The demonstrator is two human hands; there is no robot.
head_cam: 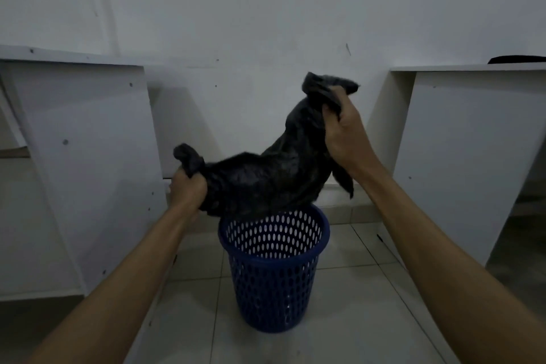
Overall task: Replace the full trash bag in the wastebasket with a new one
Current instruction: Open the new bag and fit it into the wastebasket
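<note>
The black bag (260, 177) hides the basket's (274, 269) far rim; its contents cannot be seen.

The basket (273, 269) stood on bare floor (339, 319) between two white cabinets (82, 156), open space on each side. A black bag (266, 174) hung over its rim, partly blocking the mouth.

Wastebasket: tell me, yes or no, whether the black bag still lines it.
No. Both hands, left hand and right hand, hold the black bag above the blue wastebasket, whose perforated inside shows bare.
</note>
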